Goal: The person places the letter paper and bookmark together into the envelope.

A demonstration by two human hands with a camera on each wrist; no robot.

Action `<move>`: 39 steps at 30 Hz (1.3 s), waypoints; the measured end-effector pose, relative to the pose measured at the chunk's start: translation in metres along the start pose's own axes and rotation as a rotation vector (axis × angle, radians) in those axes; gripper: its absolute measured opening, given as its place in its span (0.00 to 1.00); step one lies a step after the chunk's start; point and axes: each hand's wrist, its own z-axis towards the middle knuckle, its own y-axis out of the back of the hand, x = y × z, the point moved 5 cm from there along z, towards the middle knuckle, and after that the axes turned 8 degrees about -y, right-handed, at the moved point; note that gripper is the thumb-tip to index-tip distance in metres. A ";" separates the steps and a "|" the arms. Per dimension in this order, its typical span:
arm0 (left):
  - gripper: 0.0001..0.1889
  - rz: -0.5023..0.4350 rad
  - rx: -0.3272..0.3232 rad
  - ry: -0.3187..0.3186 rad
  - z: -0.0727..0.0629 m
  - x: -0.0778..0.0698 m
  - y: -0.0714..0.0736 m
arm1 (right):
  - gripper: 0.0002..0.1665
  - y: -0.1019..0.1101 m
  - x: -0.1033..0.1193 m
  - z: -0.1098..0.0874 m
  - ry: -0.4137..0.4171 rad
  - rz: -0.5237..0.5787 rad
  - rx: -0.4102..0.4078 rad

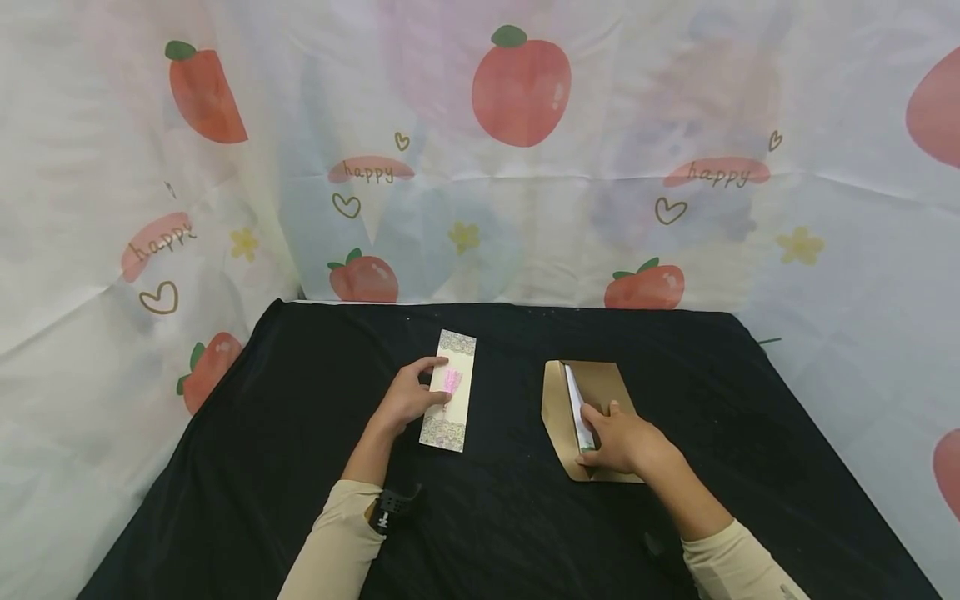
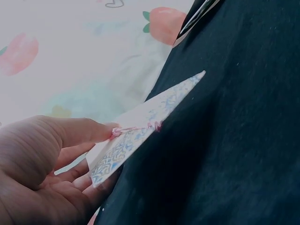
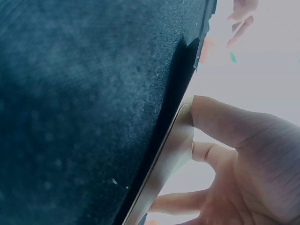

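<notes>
My left hand (image 1: pixel 407 398) pinches a long cream bookmark card (image 1: pixel 460 367) between thumb and fingers, a little above the black cloth. The card has patterned bands at both ends and a pink tassel (image 1: pixel 452 381) in its middle. In the left wrist view, the thumb presses the pink cord (image 2: pixel 136 130) onto the card. My right hand (image 1: pixel 626 440) holds a brown paper envelope (image 1: pixel 600 379), its thumb near the lower left edge and its fingers at the mouth. White paper (image 1: pixel 574 400) shows inside the envelope. The palm hides the envelope's lower right part.
A black cloth (image 1: pixel 495 517) covers the table. Behind it and at the sides hangs a pale curtain (image 1: pixel 450 100) printed with fruit, hearts and writing. A dark watch (image 1: pixel 386 510) is on the left wrist.
</notes>
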 end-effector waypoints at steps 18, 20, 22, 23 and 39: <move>0.33 -0.008 0.058 -0.018 0.003 -0.008 -0.020 | 0.35 -0.002 -0.001 0.002 -0.003 -0.004 0.004; 0.33 -0.014 0.069 -0.019 0.004 -0.008 -0.023 | 0.35 -0.002 -0.001 0.002 -0.001 -0.005 0.004; 0.33 -0.020 0.075 -0.020 0.004 -0.009 -0.026 | 0.35 -0.002 -0.001 0.002 0.003 -0.005 0.003; 0.33 -0.023 0.077 -0.022 0.004 -0.009 -0.027 | 0.34 -0.002 -0.001 0.002 0.002 -0.005 0.003; 0.32 0.042 0.104 -0.041 0.008 -0.019 -0.048 | 0.35 -0.001 0.001 0.001 0.002 0.009 0.005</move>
